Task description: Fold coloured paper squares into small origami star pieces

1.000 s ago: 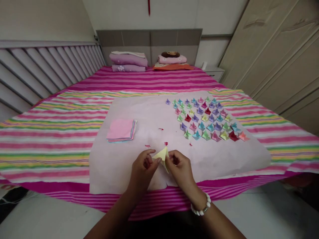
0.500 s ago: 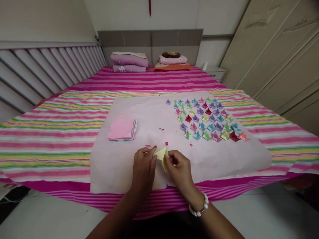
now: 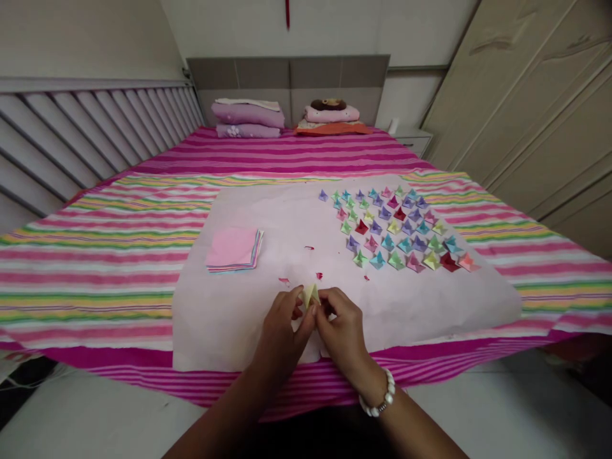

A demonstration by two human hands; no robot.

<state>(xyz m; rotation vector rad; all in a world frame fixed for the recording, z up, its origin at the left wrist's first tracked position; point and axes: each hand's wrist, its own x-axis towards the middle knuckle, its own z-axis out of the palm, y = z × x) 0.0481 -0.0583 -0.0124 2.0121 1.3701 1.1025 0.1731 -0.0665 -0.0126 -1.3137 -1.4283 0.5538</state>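
Between my two hands, over the near part of the pale sheet [image 3: 287, 210], is a small folded piece of yellow origami paper [image 3: 310, 295]. My left hand [image 3: 285, 325] grips its left side, with the thumb pressed at the lower edge. My right hand [image 3: 342, 322], with a white bead bracelet [image 3: 382, 398] on the wrist, pinches the right side. Both thumbs nearly meet below the paper, and the fingers cover part of it. Left of my hands lies a stack of square paper [image 3: 233, 247], pink on top.
Rows of small folded paper shapes [image 3: 396, 226] in several colours fill the sheet's right side. Red scraps [image 3: 319, 276] lie just beyond my hands. A striped bedspread [image 3: 95, 268] spreads around the sheet; folded bedding [image 3: 248, 116] sits by the headboard [image 3: 262, 73].
The yellow paper has been turned and now looks narrower, with its points upward. My left hand has moved right, its thumb now close to the right thumb.
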